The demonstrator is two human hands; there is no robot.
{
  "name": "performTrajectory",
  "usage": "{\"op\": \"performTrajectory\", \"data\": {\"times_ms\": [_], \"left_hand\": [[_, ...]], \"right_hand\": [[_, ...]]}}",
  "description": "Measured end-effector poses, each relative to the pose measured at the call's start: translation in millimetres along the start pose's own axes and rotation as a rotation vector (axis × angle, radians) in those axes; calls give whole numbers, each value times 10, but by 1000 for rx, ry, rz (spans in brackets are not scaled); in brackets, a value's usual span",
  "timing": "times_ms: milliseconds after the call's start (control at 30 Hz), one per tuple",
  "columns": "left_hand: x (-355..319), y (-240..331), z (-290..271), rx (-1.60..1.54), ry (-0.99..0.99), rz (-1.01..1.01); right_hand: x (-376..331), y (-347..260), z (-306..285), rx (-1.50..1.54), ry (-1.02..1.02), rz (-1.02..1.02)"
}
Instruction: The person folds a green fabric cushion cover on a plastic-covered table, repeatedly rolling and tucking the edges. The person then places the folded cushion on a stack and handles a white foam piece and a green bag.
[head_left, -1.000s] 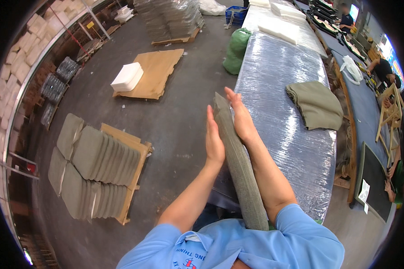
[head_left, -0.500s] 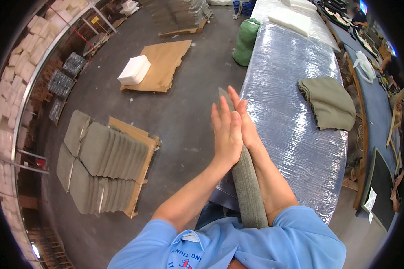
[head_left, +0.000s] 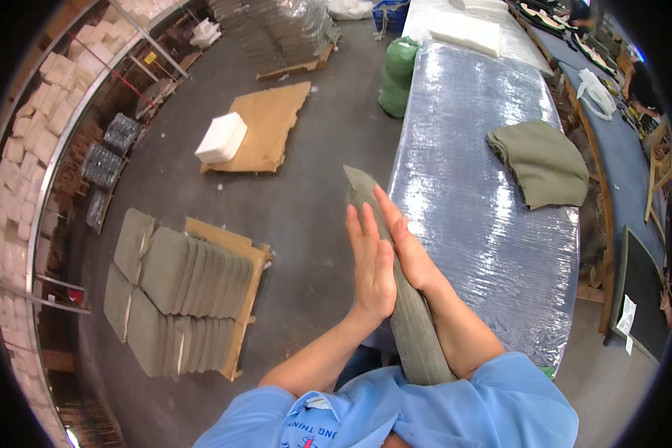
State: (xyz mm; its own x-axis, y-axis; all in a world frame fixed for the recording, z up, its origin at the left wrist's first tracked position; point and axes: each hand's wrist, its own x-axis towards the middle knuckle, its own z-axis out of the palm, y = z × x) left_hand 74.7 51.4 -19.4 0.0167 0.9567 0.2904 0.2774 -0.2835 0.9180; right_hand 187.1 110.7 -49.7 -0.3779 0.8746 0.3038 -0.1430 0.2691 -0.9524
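The person is standing a long grey-green cushion on edge against their own chest, its far tip pointing up and away over the near edge of the table. Both hands are flat and open-fingered rather than curled. The left hand is pressing against the cushion's left face and the right hand against its right face, so the piece is being sandwiched between the palms — a hold that seems meant to keep the thin slab upright and squeeze its cover smooth, not to carry it. The lower end is disappearing behind the light-blue shirt, which is acting as a third support.

The table is wrapped in shiny clear film, probably so fabric slides on it and stays clean. A folded olive cloth is lying on it, well apart from the hands. A white foam slab is resting at the far end.

Down on the floor to the left, similar grey-green cushions are leaning in rows on a wooden pallet — stood on edge, it seems, to save room. Farther off a white foam block is sitting on a cardboard sheet, and a green sack is standing beside the table's far left edge.
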Motion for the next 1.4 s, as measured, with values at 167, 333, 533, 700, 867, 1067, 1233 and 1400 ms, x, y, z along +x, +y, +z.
{"op": "performTrajectory", "data": {"times_ms": [167, 333, 533, 700, 867, 1067, 1233, 1400], "left_hand": [[201, -228, -46, -403, 108, -72], [782, -898, -349, -696, 145, -421], [1107, -970, -260, -607, 61, -452], [1157, -860, -208, -517, 82, -419], [1149, -755, -103, -396, 136, -406], [1172, -759, -152, -302, 134, -365], [1136, -732, -236, -292, 180, -400], [1064, -705, -333, -296, 235, -395]], "right_hand": [[56, 317, -15, 89, 88, 147], [596, 727, -151, -7, 351, 198], [1015, 1027, -269, 40, 471, 231], [1125, 1080, -252, -123, 638, 220], [1170, 1132, -337, -288, 725, 160], [1258, 1124, -274, -319, 714, 193], [1396, 1130, -200, -384, 644, 220], [1412, 1128, -82, -406, 604, 231]]}}
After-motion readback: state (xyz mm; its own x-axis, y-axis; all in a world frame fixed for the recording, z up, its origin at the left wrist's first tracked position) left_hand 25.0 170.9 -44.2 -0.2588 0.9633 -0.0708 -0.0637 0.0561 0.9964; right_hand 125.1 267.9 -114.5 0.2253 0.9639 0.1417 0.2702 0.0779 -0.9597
